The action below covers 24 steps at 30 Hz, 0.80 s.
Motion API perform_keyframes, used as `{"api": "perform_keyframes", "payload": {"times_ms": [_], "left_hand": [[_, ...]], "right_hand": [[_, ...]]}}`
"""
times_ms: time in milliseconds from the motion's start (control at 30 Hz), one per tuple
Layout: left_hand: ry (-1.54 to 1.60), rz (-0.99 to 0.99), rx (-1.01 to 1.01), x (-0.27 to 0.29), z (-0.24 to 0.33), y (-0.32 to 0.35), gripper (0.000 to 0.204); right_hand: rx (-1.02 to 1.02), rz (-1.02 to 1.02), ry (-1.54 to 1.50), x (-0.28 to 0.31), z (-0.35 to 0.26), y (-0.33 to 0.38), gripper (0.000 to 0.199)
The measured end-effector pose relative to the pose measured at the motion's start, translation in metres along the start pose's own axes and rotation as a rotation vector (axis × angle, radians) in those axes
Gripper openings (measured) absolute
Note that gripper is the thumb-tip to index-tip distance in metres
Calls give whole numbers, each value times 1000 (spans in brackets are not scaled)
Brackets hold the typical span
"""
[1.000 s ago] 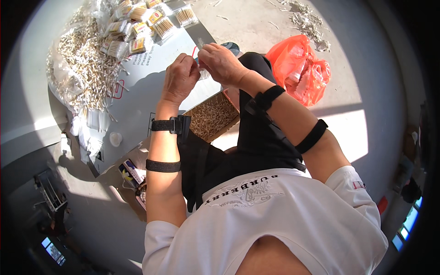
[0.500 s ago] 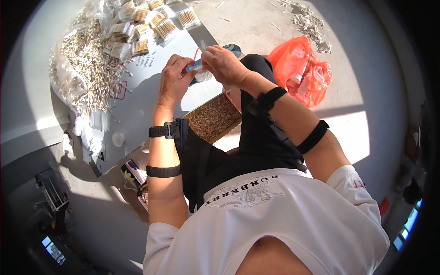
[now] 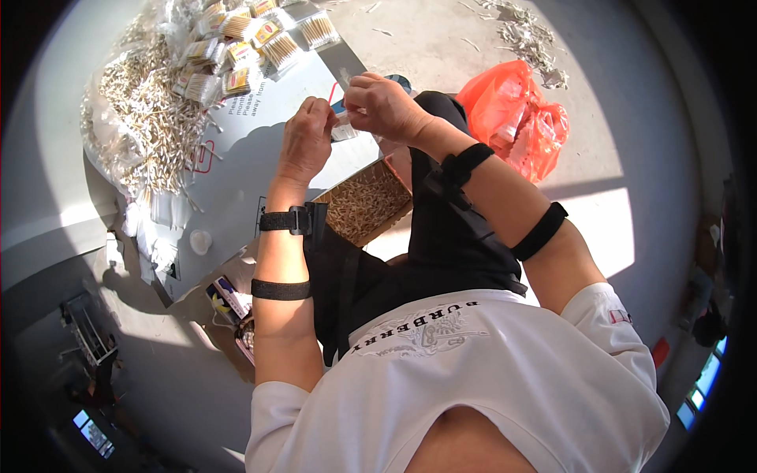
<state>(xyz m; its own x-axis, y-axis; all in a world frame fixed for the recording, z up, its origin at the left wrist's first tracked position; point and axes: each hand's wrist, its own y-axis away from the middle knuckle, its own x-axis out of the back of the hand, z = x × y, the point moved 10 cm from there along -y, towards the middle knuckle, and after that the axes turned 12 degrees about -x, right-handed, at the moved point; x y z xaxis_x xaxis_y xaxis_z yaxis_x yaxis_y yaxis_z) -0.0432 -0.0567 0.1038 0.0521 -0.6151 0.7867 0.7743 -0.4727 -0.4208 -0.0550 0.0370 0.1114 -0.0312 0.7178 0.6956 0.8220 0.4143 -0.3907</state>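
Top centre of the frame, my left hand (image 3: 303,146) and right hand (image 3: 384,106) both pinch a small clear packet (image 3: 342,130) between their fingertips. Just below them sits a box of sticks (image 3: 367,203). Loose sticks (image 3: 146,118) and filled packets (image 3: 236,39) lie upper left; an orange bag (image 3: 520,118) upper right.

You have two hands (image 3: 347,126) raised, one orange bag (image 3: 516,118), one box (image 3: 367,203) of sticks, four black arm straps (image 3: 281,289).
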Motion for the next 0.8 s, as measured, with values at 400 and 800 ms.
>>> {"api": "perform_keyframes", "payload": {"times_ms": [400,800], "left_hand": [[60,7,48,3,-3,3,11],[197,121,83,4,-4,3,7]], "right_hand": [[-147,-94,-77,6,23,11,13],[-241,64,-267,-1,17,10,5]]}}
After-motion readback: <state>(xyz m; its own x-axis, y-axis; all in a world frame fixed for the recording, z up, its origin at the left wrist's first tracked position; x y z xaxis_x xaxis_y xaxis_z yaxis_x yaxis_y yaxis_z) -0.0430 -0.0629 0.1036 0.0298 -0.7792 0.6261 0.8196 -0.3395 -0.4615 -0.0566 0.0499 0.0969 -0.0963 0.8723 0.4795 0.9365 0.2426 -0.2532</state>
